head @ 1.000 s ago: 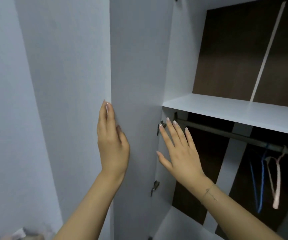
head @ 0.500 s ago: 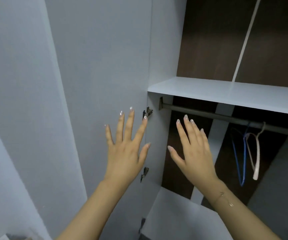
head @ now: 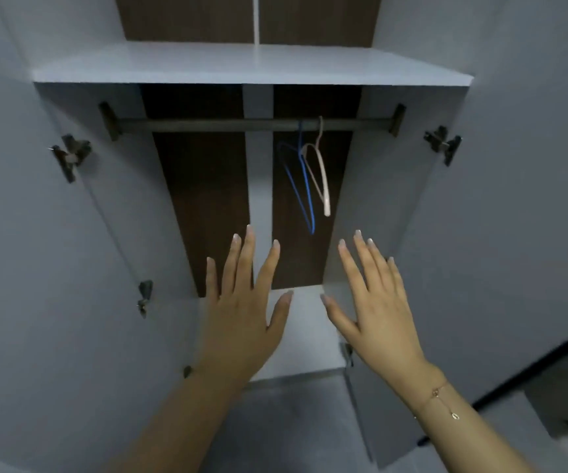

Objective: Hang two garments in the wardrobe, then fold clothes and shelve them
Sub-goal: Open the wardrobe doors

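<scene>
left hand grip: left hand [head: 241, 322] released, five fingers straight and spread, grasping nothing, raised in front of the wardrobe opening.
right hand grip: right hand [head: 380, 308] released too, fingers straight and fanned, nothing in it; a thin gold chain bracelet [head: 441, 397] on the wrist.
count: two hands, two hangers, one rail, one upper shelf, two doors.
container: pale grey wardrobe with dark brown back panel [head: 207, 199], both doors swung wide; left door [head: 37, 233], right door [head: 514, 199].
contents: dark metal hanging rail [head: 207, 124] runs left to right under the white upper shelf [head: 252, 68]; on it, right of centre, a blue wire hanger [head: 304, 186] and a pale pink plastic hanger [head: 322, 179], just beside each other.
axis: both hangers hang down, seen nearly edge-on, long axis front to back.
garments: none in view.
</scene>
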